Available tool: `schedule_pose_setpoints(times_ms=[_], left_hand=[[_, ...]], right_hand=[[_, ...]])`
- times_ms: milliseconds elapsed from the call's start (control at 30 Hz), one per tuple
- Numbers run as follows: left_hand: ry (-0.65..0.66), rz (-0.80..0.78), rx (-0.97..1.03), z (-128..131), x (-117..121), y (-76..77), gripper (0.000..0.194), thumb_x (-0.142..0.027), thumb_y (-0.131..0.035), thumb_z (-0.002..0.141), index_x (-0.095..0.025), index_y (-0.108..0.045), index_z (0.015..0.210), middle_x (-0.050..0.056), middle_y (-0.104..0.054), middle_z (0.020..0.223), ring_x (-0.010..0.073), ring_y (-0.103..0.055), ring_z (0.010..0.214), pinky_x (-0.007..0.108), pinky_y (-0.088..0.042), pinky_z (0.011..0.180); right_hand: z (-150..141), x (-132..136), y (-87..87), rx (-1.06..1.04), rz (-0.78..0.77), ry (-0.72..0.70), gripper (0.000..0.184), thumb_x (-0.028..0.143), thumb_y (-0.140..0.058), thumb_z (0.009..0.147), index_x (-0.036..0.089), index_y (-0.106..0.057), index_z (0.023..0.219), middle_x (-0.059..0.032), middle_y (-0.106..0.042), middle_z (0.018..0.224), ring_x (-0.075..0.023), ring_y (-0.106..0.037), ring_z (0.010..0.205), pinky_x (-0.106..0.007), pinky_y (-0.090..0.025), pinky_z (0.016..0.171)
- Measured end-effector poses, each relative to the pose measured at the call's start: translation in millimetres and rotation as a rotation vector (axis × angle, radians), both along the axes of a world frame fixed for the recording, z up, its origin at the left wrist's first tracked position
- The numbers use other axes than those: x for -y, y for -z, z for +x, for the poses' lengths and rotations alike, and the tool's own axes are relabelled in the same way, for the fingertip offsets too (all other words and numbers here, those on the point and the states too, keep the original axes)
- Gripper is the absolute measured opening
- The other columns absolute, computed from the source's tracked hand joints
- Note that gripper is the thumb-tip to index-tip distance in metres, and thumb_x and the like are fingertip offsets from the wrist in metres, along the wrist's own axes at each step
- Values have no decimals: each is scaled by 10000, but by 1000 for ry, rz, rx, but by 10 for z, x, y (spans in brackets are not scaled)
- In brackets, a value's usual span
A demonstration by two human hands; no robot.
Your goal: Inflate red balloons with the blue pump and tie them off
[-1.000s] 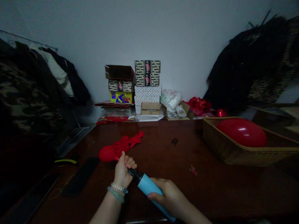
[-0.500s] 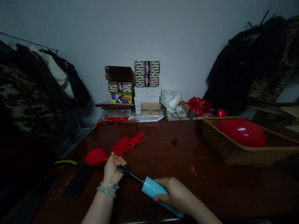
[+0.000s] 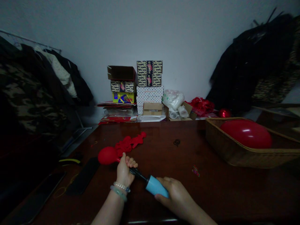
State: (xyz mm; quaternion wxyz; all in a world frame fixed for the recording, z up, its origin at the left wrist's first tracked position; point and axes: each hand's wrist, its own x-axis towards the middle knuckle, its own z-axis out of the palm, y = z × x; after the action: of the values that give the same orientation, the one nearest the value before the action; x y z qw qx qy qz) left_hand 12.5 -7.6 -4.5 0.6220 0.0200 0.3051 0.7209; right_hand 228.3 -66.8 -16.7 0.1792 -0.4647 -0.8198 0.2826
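My left hand (image 3: 125, 170) is closed round the black nozzle end of a hand pump, pinching the neck of a small, partly filled red balloon (image 3: 106, 155) that sticks out to the left. My right hand (image 3: 173, 195) is wrapped round the light-blue pump barrel (image 3: 154, 186) low in the middle. A short stretch of black rod shows between the two hands. Just beyond the balloon, a heap of flat red balloons (image 3: 129, 143) lies on the dark wooden table (image 3: 164, 156).
A wicker basket (image 3: 234, 151) at the right holds a large inflated red balloon (image 3: 246, 133). Stacked boxes (image 3: 148, 86), bags and red ribbon line the wall behind. A black phone (image 3: 82, 175) lies left of my hands. Dark coats hang on both sides.
My hands pulled apart, drawing the pump rod out, then came together again, pushing it back in. The small balloon swung left and returned.
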Motion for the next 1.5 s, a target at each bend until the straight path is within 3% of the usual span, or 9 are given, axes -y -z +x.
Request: schedule_pose_setpoints(times_ms=[167,433,533,700,967,1267,1500], left_hand=[[40,-27,-36,181,46,81,470,-379,-516,924,-191,-303,549,-81,-247,429,49,-248,337,208,-233,383],[6,-59,-51,156,33,124,465,-386,-509,927,-191,-302,559,-82,-253,429,48,-248,337,206,-229,383],[11,-51,-49,139,21,136,468,-399,-518,922,-194,-296,564,-83,-255,431,50,-253,340,205,-236,385],[8,-61,-45,118,5,164,452,-382,-514,925,-198,-293,577,-86,-254,442,54,-261,343,206,-246,391],[-25,-33,-22,24,10,31,451,-357,-499,933,-198,-278,574,-82,-259,432,55,-265,336,205,-250,384],[-102,-22,19,-305,-40,-114,409,-232,-404,966,-198,-273,581,-80,-269,426,54,-289,315,201,-258,381],[-110,-21,-2,-355,-61,-51,413,-254,-404,972,-198,-281,583,-82,-273,422,54,-295,315,200,-265,383]], right_hand=[[-92,37,75,-67,-29,-5,370,353,-598,821,254,-628,1176,-34,-692,1026,-195,-640,904,-242,-429,818],[-123,4,91,-39,-31,-10,348,359,-591,823,238,-635,1147,-43,-696,1002,-198,-648,891,-244,-434,806],[-120,2,96,-19,-40,2,394,394,-614,813,245,-623,1177,-47,-690,1044,-208,-645,931,-254,-435,833],[-109,5,110,20,-57,41,553,405,-766,680,257,-622,1193,-42,-688,1080,-233,-645,963,-268,-442,851],[-71,-46,-38,27,-79,-21,533,408,-732,731,263,-605,1228,-50,-691,1143,-238,-644,1017,-264,-431,879],[192,-105,-237,72,-138,-59,512,451,-716,731,289,-631,1209,-37,-706,1130,-249,-650,1000,-287,-429,861],[140,-105,-130,110,-77,17,487,428,-745,700,285,-654,1157,-40,-699,1101,-244,-651,975,-291,-445,853]])
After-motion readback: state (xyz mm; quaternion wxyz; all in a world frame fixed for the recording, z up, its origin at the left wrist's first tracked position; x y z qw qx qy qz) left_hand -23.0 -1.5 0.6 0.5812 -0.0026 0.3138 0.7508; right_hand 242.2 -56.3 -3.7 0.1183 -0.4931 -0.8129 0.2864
